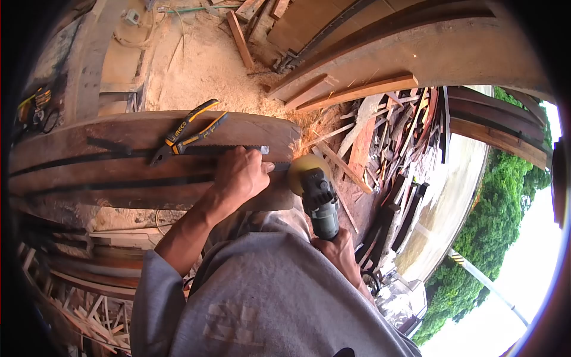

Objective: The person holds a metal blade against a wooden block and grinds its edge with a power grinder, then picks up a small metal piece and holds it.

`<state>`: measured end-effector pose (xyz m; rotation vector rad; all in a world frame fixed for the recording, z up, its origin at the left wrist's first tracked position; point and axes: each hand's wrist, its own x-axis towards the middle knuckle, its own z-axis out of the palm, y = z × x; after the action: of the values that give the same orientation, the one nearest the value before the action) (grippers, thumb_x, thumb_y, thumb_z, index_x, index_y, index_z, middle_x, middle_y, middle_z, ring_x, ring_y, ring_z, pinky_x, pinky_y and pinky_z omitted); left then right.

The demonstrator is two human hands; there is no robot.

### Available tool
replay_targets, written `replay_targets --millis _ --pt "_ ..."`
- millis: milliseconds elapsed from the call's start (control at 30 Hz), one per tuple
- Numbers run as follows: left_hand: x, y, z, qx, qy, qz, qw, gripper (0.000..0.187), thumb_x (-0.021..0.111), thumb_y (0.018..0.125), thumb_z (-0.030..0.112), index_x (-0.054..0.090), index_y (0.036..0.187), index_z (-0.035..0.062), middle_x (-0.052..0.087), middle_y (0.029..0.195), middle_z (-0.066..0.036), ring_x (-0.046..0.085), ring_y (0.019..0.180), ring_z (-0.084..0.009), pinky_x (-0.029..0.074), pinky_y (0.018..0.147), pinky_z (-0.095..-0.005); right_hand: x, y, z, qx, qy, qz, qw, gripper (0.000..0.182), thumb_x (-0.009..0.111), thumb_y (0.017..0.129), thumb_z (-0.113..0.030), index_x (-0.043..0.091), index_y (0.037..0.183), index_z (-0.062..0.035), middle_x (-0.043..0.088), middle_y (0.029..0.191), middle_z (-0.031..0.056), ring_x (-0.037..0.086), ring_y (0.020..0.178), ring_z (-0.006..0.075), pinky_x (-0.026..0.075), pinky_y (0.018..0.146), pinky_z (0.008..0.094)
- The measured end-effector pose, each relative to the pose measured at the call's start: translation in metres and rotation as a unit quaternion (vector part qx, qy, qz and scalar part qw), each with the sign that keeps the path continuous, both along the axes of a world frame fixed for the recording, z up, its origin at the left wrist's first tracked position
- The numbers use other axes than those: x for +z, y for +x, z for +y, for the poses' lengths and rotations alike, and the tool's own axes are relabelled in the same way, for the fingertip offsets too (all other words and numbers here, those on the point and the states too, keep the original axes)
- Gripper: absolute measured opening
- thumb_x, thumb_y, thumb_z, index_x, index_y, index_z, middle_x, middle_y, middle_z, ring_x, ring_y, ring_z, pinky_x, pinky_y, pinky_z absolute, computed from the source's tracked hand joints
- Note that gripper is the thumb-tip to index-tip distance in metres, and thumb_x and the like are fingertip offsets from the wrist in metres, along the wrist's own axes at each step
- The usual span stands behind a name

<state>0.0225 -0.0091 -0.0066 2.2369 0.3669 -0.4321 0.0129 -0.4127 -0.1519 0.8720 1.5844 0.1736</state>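
Sparks fly where my dark-bodied angle grinder (pixel 318 199), gripped in my right hand (pixel 340 253), meets the long toothed steel saw blade (pixel 196 150). My left hand (pixel 241 175) clamps that blade against the brown wooden plank (pixel 101 140); I should press firmly, fingers clear of the disc.

Saw blade (pixel 205 150) end hidden under left hand (pixel 241 175).

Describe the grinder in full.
The grinder is a dark grey-green angle grinder with a yellowish disc at its front end, set against the end of a thin dark blade on the plank. Sparks fly up from the disc, so it is running. The right hand grips its rear; its body points away from the person. The left hand presses the blade just beside it.
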Motion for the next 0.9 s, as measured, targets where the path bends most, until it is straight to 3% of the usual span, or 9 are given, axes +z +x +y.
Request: replay_targets --millis 33,67,267,433,500,567,633,800,900 --pt "-0.001 -0.001 0.001 0.001 0.003 -0.005 1.000 0.033 0.072 0.089 0.027 0.072 0.074 -0.0020 0.066 0.072 -0.028 0.070 0.073 -0.0443 0.056 0.070 -0.0504 0.020 -0.001 0.019 -0.280 0.168 0.146 0.934 0.020 0.059 0.088 -0.016 0.071 0.099 -0.0043 0.071 0.082 0.0152 0.071 0.075 0.0268 0.056 0.070 0.0382" --pt "-0.001 0.000 0.003 0.005 0.009 -0.010 1.000 0.033 0.073 0.089 0.028 0.072 0.074 -0.0020 0.066 0.072 -0.028 0.070 0.073 -0.0442 0.056 0.069 -0.0503 0.044 0.001 0.045 -0.462 0.354 0.304 0.754 0.020 0.060 0.087 -0.016 0.071 0.099 -0.0040 0.071 0.082 0.0154 0.071 0.075 0.0269 0.056 0.070 0.0383" --pt "-0.011 -0.007 0.001 0.011 0.006 -0.035 0.999 0.035 0.073 0.090 0.031 0.072 0.077 -0.0017 0.066 0.072 -0.028 0.069 0.073 -0.0448 0.055 0.067 -0.0507 0.152 0.027 0.102 -0.625 0.478 0.382 0.485 0.020 0.062 0.085 -0.016 0.070 0.097 -0.0018 0.071 0.079 0.0168 0.072 0.073 0.0274 0.056 0.068 0.0392" --pt "-0.002 -0.003 0.006 -0.005 0.007 -0.026 1.000 0.034 0.073 0.091 0.030 0.072 0.078 -0.0011 0.067 0.072 -0.027 0.069 0.072 -0.0443 0.056 0.066 -0.0504 0.165 0.033 0.119 -0.663 0.492 0.389 0.410 0.020 0.065 0.083 -0.016 0.069 0.095 0.0000 0.071 0.077 0.0180 0.072 0.072 0.0278 0.056 0.067 0.0399" --pt "-0.002 -0.005 0.003 -0.006 0.011 -0.027 1.000 0.033 0.073 0.090 0.030 0.072 0.078 -0.0010 0.067 0.072 -0.026 0.069 0.072 -0.0442 0.056 0.066 -0.0504 0.160 0.023 0.114 -0.691 0.469 0.445 0.322 0.020 0.065 0.083 -0.016 0.069 0.094 0.0008 0.070 0.076 0.0184 0.072 0.071 0.0280 0.056 0.067 0.0402" --pt "0.000 -0.004 0.004 -0.012 0.016 -0.021 1.000 0.031 0.072 0.090 0.028 0.072 0.078 -0.0010 0.067 0.072 -0.027 0.069 0.072 -0.0445 0.056 0.067 -0.0505 0.157 0.020 0.115 -0.693 0.466 0.424 0.350 0.021 0.066 0.082 -0.016 0.069 0.094 0.0015 0.070 0.075 0.0189 0.072 0.070 0.0282 0.056 0.066 0.0404" --pt "0.001 -0.002 0.004 -0.010 0.012 -0.017 1.000 0.030 0.071 0.090 0.026 0.072 0.078 -0.0010 0.067 0.073 -0.027 0.070 0.073 -0.0446 0.056 0.068 -0.0506 0.162 0.023 0.120 -0.706 0.464 0.417 0.337 0.021 0.067 0.081 -0.016 0.068 0.093 0.0022 0.070 0.075 0.0194 0.072 0.070 0.0284 0.056 0.066 0.0407" --pt "0.004 0.001 0.006 -0.010 -0.005 -0.002 1.000 0.028 0.069 0.090 0.024 0.073 0.077 -0.0014 0.067 0.075 -0.029 0.070 0.076 -0.0448 0.057 0.071 -0.0512 0.200 0.019 0.123 -0.771 0.456 0.379 0.235 0.023 0.069 0.079 -0.015 0.068 0.091 0.0040 0.070 0.073 0.0205 0.073 0.068 0.0288 0.055 0.065 0.0414" --pt "0.004 0.001 0.006 -0.005 0.006 -0.017 1.000 0.023 0.070 0.081 0.021 0.072 0.072 0.0002 0.067 0.072 -0.028 0.071 0.071 -0.0439 0.059 0.066 -0.0492 0.216 0.015 0.121 -0.799 0.445 0.357 0.187 0.024 0.070 0.078 -0.015 0.067 0.090 0.0051 0.070 0.071 0.0212 0.073 0.067 0.0290 0.055 0.064 0.0418"
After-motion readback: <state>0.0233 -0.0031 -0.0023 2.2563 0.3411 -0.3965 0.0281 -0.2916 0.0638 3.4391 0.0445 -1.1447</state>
